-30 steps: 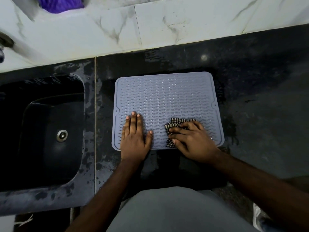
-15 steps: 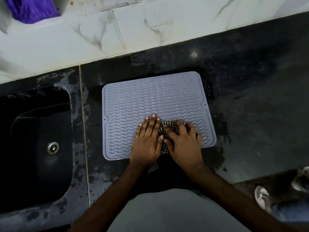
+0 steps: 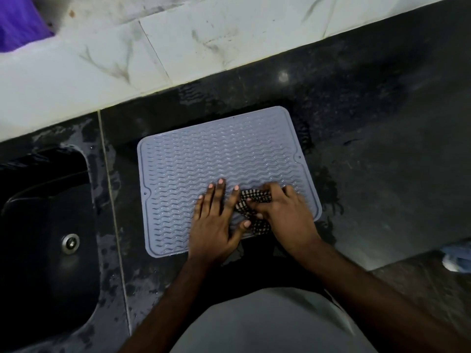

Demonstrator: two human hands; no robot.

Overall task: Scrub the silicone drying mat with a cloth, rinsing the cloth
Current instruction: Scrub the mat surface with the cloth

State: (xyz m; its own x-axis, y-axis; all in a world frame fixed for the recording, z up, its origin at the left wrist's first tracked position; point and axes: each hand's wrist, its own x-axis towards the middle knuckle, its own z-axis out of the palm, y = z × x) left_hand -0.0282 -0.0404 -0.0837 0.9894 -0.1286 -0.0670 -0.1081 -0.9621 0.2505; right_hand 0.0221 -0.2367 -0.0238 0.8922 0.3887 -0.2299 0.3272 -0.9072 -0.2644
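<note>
A grey silicone drying mat (image 3: 204, 159) with wavy ridges lies flat on the dark wet counter. My left hand (image 3: 215, 220) presses flat on the mat's near middle, fingers straight and spread. Right beside it, my right hand (image 3: 283, 212) grips a black-and-white checked cloth (image 3: 252, 205) against the mat's near right part, fingers curled over it. The cloth is bunched and mostly hidden under the hand. The two hands touch at the cloth.
A black sink (image 3: 46, 238) with a metal drain (image 3: 70, 243) sits left of the mat. White marble wall tiles (image 3: 178, 47) run behind the counter, with a purple object (image 3: 17, 21) at the top left. A shoe (image 3: 457, 258) shows at the right edge.
My left hand slid right along the mat's near edge to meet the right hand. The right hand moved the cloth left, then slightly back right. The view tilted.
</note>
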